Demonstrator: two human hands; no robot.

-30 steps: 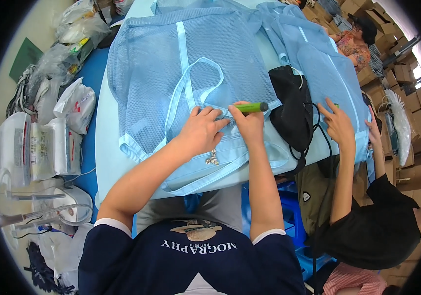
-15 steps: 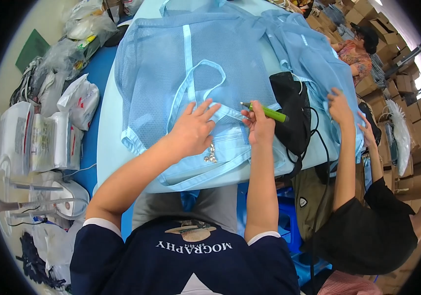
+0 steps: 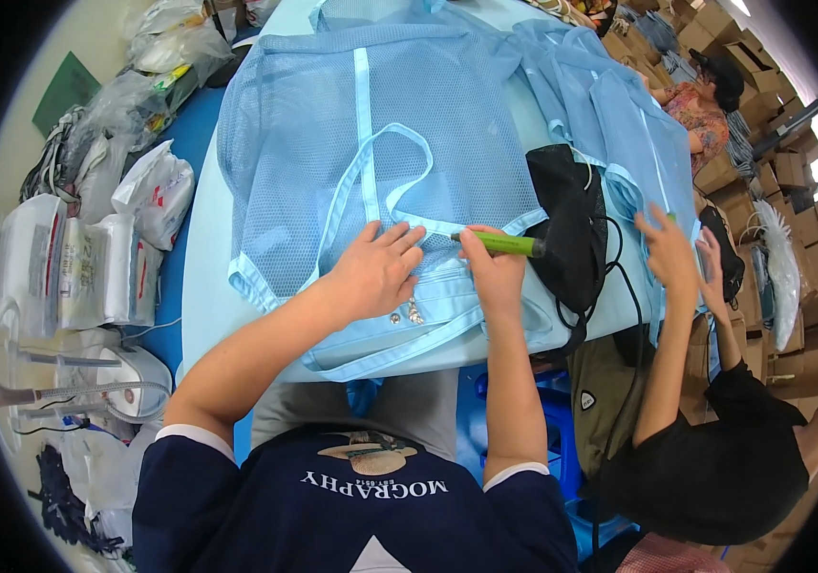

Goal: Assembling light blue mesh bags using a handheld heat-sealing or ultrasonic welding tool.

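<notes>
A light blue mesh bag (image 3: pixel 294 124) with paler fabric straps lies spread out in front of me. My left hand (image 3: pixel 377 275) rests on its near part, fingers stretched and lying flat by a strap. Several small silver metal pieces (image 3: pixel 414 312) lie on the fabric just below that palm; the hand partly covers the spot. A green marker (image 3: pixel 506 244) is pinched in my right hand (image 3: pixel 495 277), its tip pointing left at the strap, seemingly touching it. A black drawstring pouch (image 3: pixel 562 220) lies right of the marker.
Another blue mesh bag (image 3: pixel 600 105) lies farther right, where a co-worker's hands (image 3: pixel 671 253) are busy. A black cord (image 3: pixel 633 286) hangs over the table's edge. Plastic-wrapped packs (image 3: pixel 36 258) stand on the left; cardboard boxes (image 3: pixel 810 258) are stacked on the right.
My right hand has lowered and turned the marker, bringing its tip to the strap. My left hand has settled flatter and slightly lower. The co-worker's hands have shifted down a little.
</notes>
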